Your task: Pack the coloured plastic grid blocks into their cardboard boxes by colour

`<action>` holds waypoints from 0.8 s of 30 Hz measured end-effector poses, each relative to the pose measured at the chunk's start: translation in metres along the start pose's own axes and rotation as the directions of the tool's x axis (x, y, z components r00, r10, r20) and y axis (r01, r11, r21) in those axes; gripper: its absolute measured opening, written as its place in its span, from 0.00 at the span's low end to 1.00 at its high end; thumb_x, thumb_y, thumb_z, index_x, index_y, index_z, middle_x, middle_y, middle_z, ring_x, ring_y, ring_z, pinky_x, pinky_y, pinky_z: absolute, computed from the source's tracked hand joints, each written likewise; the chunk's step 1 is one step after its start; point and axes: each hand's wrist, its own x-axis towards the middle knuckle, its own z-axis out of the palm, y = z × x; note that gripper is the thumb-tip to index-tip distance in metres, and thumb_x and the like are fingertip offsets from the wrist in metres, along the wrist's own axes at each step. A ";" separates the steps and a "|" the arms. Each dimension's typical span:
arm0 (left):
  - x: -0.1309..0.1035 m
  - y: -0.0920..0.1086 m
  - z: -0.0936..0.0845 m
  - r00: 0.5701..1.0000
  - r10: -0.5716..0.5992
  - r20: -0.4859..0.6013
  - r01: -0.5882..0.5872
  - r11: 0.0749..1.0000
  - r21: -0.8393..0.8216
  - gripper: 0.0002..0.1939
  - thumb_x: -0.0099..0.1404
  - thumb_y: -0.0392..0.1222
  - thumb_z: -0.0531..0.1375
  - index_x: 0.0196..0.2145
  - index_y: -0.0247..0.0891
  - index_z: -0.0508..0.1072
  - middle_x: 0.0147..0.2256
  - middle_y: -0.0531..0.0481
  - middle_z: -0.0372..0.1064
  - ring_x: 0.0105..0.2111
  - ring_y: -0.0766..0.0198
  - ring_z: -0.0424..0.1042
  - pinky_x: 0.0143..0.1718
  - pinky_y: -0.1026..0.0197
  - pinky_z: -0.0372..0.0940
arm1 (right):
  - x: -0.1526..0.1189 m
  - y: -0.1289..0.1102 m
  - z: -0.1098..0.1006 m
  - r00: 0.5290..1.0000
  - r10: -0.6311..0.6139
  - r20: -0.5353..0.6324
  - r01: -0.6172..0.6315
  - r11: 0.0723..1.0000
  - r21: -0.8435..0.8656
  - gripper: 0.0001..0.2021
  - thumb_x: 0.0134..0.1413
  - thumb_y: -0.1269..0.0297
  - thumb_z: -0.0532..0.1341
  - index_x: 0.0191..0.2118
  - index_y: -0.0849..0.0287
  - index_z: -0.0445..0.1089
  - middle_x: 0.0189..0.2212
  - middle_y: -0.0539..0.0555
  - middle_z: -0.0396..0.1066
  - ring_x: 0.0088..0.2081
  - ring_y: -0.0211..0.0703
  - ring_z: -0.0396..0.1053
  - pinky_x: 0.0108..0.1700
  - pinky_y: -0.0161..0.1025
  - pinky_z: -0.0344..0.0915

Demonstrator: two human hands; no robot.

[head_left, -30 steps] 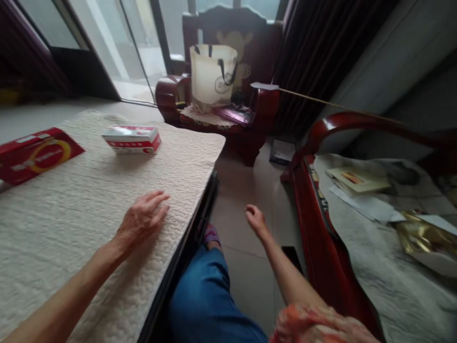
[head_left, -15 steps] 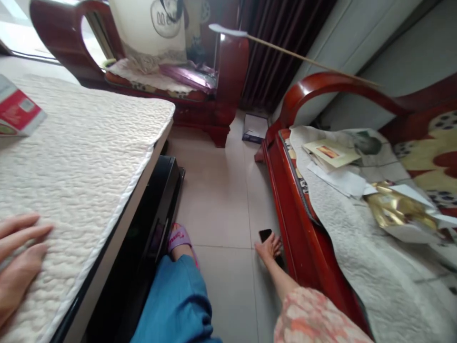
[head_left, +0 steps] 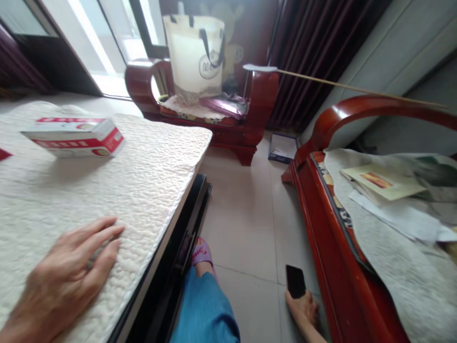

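The counter [head_left: 107, 190], covered by a quilted white cloth, fills the view to the left of both hands, its padded edge running diagonally down toward the person's knee. Right of the lower hand stands a red wooden sofa [head_left: 332, 228], its frame edge just beside the fingers, its seat strewn with papers. Between counter and sofa a strip of bare tiled floor [head_left: 243, 209] lies open up to a red armchair [head_left: 214, 114] carrying a white tote bag [head_left: 194, 55] whose round logo is too blurred to read. A red-and-white carton [head_left: 76, 137] lies on the cloth well beyond the left hand [head_left: 67, 276]; its print is illegible. That hand rests flat on the cloth, fingers loosely spread, holding nothing. The right hand [head_left: 303, 309] is down at the floor, fingertips touching the near end of a black phone [head_left: 295, 281] lying flat on the tiles beside the sofa base; how far those fingers are curled cannot be told.
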 end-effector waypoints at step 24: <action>-0.139 0.216 -0.122 0.631 -0.766 0.119 -0.098 -0.231 -0.968 0.23 0.67 0.51 0.55 0.50 0.31 0.73 0.41 0.40 0.77 0.53 0.48 0.70 0.55 0.51 0.63 | -0.464 -0.137 -0.235 -0.290 -0.946 -0.144 0.456 -0.269 0.849 0.29 0.46 0.62 0.65 0.55 0.52 0.60 0.48 0.55 0.66 0.49 0.50 0.66 0.50 0.47 0.67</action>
